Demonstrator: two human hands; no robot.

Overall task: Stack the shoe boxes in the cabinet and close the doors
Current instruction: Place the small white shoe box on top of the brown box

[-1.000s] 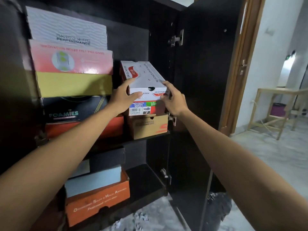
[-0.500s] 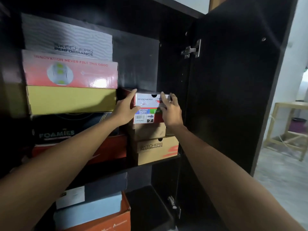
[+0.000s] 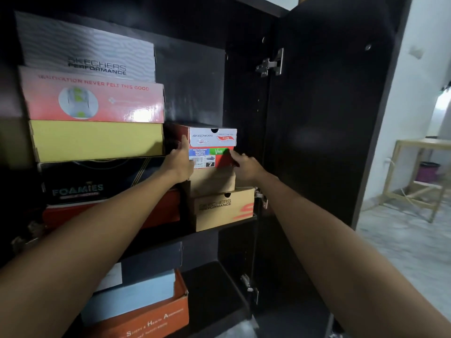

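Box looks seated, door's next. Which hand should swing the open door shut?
Probably the right hand: it hangs beside the open door, barely touching the white-lidded box, while the left hand is further away.

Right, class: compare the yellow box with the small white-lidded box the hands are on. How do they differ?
The yellow box shows a long, plain side; the white-lidded box shows a short end with printed labels. The yellow box sits mid-stack with boxes above; the white-lidded box tops its stack. The left hand and right hand touch only the white-lidded box. Both lie level on one shelf.
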